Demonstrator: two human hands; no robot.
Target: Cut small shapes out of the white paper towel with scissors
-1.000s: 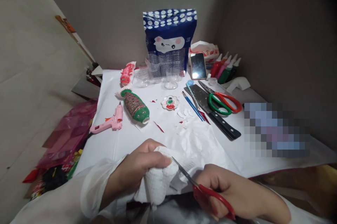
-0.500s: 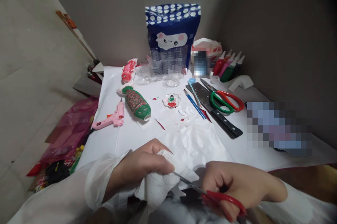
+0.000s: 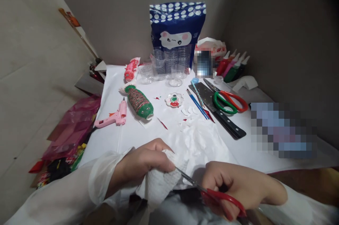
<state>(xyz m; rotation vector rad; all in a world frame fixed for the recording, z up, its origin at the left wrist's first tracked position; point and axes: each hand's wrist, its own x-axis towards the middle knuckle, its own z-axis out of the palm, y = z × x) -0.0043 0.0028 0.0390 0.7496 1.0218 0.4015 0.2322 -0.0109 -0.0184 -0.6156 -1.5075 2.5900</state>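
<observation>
Cutting into a white paper towel (image 3: 159, 182) bunched tight in the left hand (image 3: 143, 165) at the table's (image 3: 127, 137) near edge, the right hand (image 3: 238, 184) grips red scissors (image 3: 203, 191). White cut pieces (image 3: 189, 111) lie finished, but most of the sheet looks uncut.

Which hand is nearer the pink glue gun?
Left. The left hand, gripping white paper, sits in front of the pink glue gun; the right hand, holding red scissors, is far right.

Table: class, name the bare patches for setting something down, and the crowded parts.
Bare: the white cover between the pink glue gun and the left hand, which grips a paper towel; also between the black-handled knife and the right hand holding red scissors. Crowded: the back row of clear cups and paint bottles.
</observation>
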